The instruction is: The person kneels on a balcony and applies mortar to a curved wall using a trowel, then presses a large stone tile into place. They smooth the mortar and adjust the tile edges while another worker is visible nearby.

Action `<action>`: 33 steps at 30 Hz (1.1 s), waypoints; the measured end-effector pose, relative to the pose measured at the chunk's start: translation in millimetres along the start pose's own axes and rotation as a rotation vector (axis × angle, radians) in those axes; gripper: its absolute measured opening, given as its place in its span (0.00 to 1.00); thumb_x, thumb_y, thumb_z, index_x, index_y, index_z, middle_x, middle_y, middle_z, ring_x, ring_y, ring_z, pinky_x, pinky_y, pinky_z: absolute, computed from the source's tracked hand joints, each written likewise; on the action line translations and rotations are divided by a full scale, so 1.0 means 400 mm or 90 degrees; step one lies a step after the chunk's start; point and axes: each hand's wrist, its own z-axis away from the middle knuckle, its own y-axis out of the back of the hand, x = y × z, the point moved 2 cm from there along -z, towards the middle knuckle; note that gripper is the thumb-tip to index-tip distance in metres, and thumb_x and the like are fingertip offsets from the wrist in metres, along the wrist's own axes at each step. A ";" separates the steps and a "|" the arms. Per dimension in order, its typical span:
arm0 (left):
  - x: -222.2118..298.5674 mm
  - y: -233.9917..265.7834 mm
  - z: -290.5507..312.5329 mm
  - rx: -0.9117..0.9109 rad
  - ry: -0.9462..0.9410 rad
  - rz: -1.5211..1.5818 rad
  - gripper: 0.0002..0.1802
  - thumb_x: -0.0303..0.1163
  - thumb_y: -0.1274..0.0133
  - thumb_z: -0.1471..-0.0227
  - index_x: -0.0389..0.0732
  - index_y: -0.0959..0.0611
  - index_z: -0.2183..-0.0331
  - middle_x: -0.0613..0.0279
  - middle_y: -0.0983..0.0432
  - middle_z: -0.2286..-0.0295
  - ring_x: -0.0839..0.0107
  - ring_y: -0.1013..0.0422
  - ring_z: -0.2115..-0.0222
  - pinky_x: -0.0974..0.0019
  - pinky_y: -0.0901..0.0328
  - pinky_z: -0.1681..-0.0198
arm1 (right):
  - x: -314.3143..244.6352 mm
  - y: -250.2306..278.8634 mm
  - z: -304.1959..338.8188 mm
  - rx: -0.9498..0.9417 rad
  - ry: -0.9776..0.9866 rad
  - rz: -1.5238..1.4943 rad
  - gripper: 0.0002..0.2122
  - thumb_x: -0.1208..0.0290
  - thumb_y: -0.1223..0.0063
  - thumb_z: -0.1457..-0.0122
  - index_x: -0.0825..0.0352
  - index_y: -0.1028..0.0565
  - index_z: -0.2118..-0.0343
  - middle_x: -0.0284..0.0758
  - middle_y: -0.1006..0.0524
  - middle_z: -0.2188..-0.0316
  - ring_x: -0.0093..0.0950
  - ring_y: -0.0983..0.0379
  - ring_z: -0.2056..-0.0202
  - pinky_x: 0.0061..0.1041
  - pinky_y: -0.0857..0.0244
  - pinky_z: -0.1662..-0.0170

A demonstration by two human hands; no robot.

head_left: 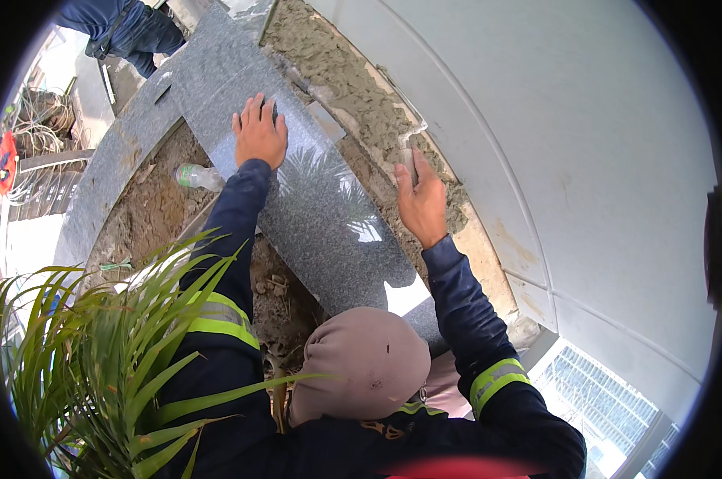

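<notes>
My left hand (pixel 260 136) lies flat on a polished grey granite slab (pixel 321 223), its fingers spread. The slab runs diagonally through the middle of the view and reflects palm leaves. To the right, my right hand (pixel 423 203) is closed around the handle of a trowel (pixel 409 162). Its bent metal neck shows beyond the fingers, over the bed of wet mortar (pixel 341 72) beside the slab. How far the blade touches the mortar is hard to make out. Both sleeves are navy with reflective bands.
A pale curved wall (pixel 584 160) borders the mortar on the right. Left of the slab, a plastic bottle (pixel 200 177) lies on bare soil (pixel 157 207). Palm leaves (pixel 114 359) and a round mauve cloth-covered shape (pixel 365 359) fill the lower area. Another person (pixel 126 36) stands at upper left.
</notes>
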 end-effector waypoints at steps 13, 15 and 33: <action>-0.003 -0.012 -0.005 -0.001 -0.003 0.004 0.24 0.43 0.53 0.34 0.47 0.27 0.40 0.58 0.38 0.35 0.56 0.46 0.32 0.41 0.54 0.29 | 0.119 -0.065 0.004 -0.176 -0.002 0.082 0.23 0.65 0.46 0.37 0.77 0.26 0.43 0.62 0.22 0.59 0.57 0.23 0.56 0.46 0.30 0.52; -0.007 -0.007 0.000 0.005 -0.007 -0.010 0.25 0.43 0.52 0.34 0.46 0.28 0.39 0.58 0.37 0.36 0.56 0.45 0.32 0.41 0.53 0.29 | 0.136 -0.033 0.026 -0.192 -0.009 0.107 0.24 0.67 0.46 0.38 0.76 0.27 0.42 0.62 0.22 0.58 0.58 0.23 0.56 0.49 0.30 0.52; -0.006 -0.017 -0.005 -0.005 0.000 0.005 0.25 0.44 0.53 0.34 0.47 0.27 0.40 0.58 0.38 0.35 0.56 0.46 0.32 0.41 0.54 0.29 | 0.148 0.134 0.107 -0.219 -0.044 0.237 0.21 0.65 0.46 0.37 0.70 0.25 0.43 0.59 0.21 0.59 0.57 0.23 0.58 0.50 0.29 0.53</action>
